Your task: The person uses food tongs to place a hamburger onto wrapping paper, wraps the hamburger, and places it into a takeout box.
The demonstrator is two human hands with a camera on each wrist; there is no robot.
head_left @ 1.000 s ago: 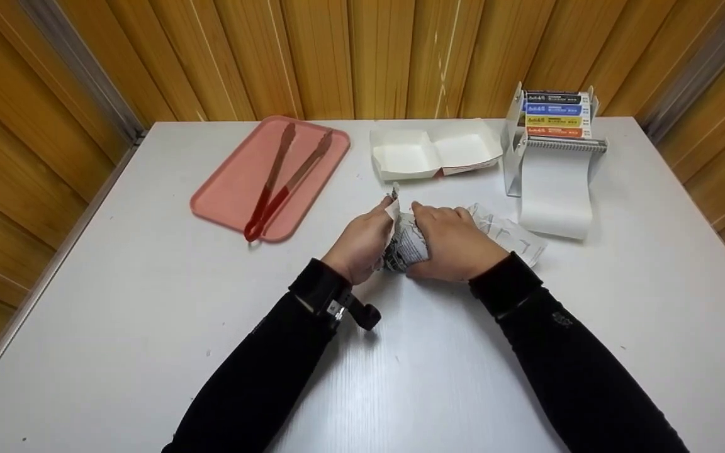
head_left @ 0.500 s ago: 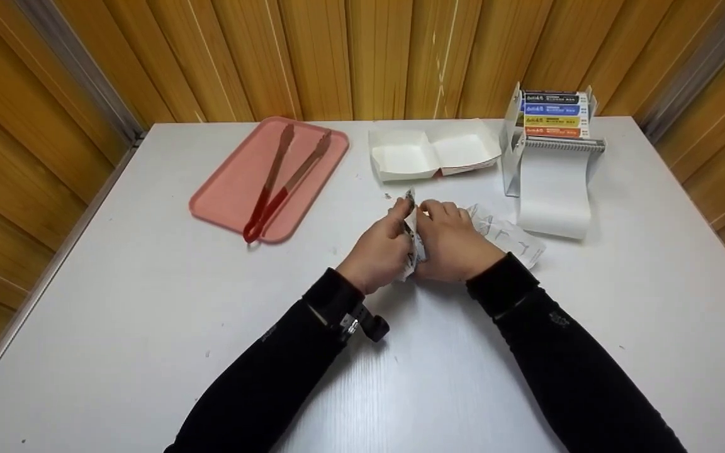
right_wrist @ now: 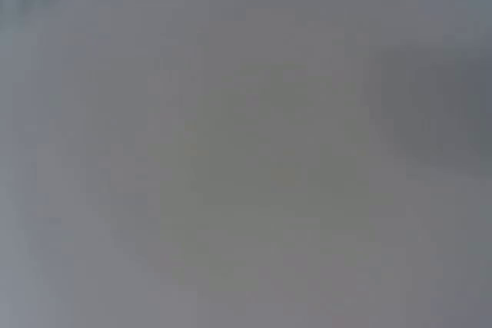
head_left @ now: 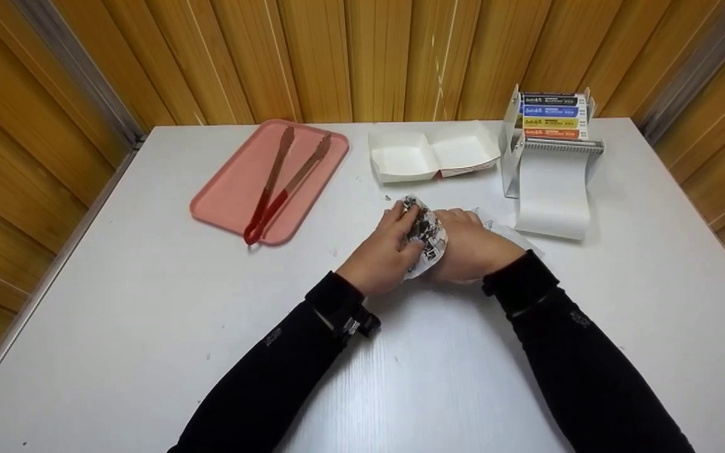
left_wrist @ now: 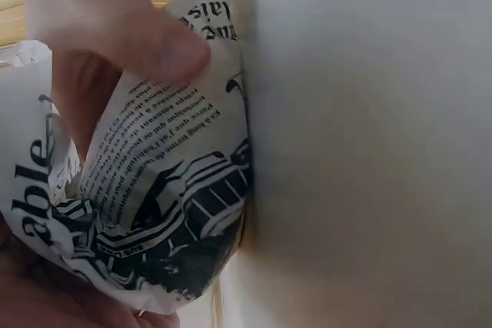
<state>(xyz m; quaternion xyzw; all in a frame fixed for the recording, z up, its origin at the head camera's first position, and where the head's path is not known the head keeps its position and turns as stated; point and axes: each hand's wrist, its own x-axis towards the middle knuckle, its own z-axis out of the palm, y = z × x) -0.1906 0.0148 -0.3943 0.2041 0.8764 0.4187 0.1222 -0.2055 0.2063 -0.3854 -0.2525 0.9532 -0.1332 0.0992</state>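
A bundle wrapped in newsprint-patterned paper [head_left: 427, 234] is between my two hands just above the middle of the table. My left hand [head_left: 378, 257] holds its left side, with finger and thumb across the printed face. My right hand [head_left: 471, 251] grips the other side, its fingertips partly hidden behind the paper. In the left wrist view, the right thumb [left_wrist: 181, 55] lies on the printed wrapper [left_wrist: 165, 120], while left-hand fingers [left_wrist: 84, 297] cup its lower edge. What the paper encloses is hidden. The right wrist view is only a grey blur.
Behind the hands stands an open white paper box [head_left: 400, 160]. A pink tray [head_left: 224, 195] at left bears red-handled tongs [head_left: 268, 198]. On the right, a label dispenser [head_left: 554, 116] trails a white paper strip [head_left: 551, 195]. A wooden panel wall [head_left: 381, 56] borders the far edge.
My left hand has moved right and closer to the right hand. The paper's left flap, upright earlier, now lies over with its dark printed face toward the head view. The right wrist has turned slightly.
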